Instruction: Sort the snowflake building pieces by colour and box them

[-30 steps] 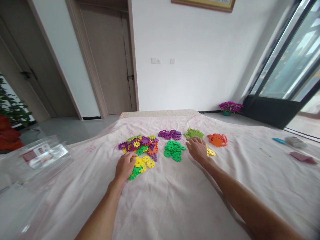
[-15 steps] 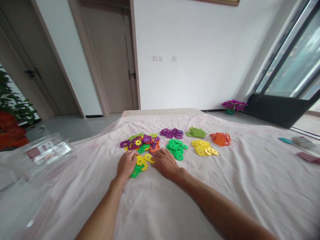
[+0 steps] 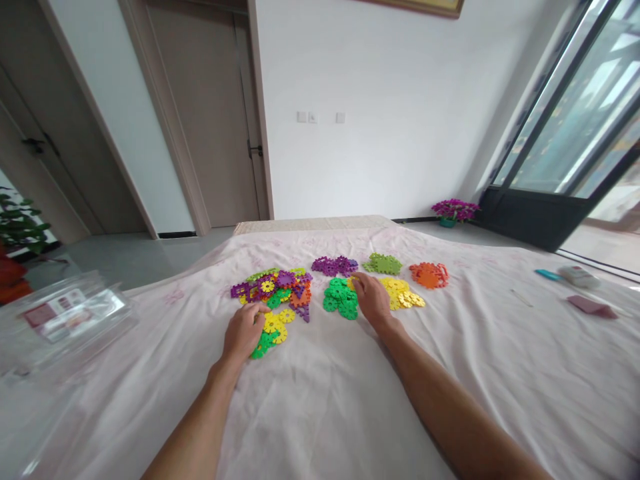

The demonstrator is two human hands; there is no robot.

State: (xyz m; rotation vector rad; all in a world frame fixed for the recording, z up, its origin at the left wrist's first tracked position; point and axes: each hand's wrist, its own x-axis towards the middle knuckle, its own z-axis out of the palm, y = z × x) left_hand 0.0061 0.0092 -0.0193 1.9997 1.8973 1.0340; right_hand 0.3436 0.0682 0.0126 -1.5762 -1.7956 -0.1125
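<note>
My right hand (image 3: 373, 300) is closed around a yellow flower-shaped piece (image 3: 351, 283) that peeks out past its fingertips, between the green pile (image 3: 340, 299) and the yellow pile (image 3: 397, 292). At the left, my left hand (image 3: 245, 328) has its fingers curled together at the edge of some loose yellow pieces (image 3: 275, 325). Whatever those fingers hold is hidden. Green pieces (image 3: 264, 345) lie beside that hand. Just beyond it is a mixed heap (image 3: 270, 287) of purple, yellow, green and orange plastic pieces, with a purple triangular piece (image 3: 303, 312) at its right edge.
Farther back are a purple pile (image 3: 334, 266), a light green pile (image 3: 383, 264) and an orange pile (image 3: 429, 275). Clear plastic packaging (image 3: 70, 323) lies on the left of the cloth-covered table (image 3: 320, 413). On the right are a pink item (image 3: 593, 307) and a blue item (image 3: 549, 275).
My right hand has moved right, from the loose yellow pieces to the yellow pile, carrying a yellow piece. My left hand stays by the loose pieces. The view has shifted slightly.
</note>
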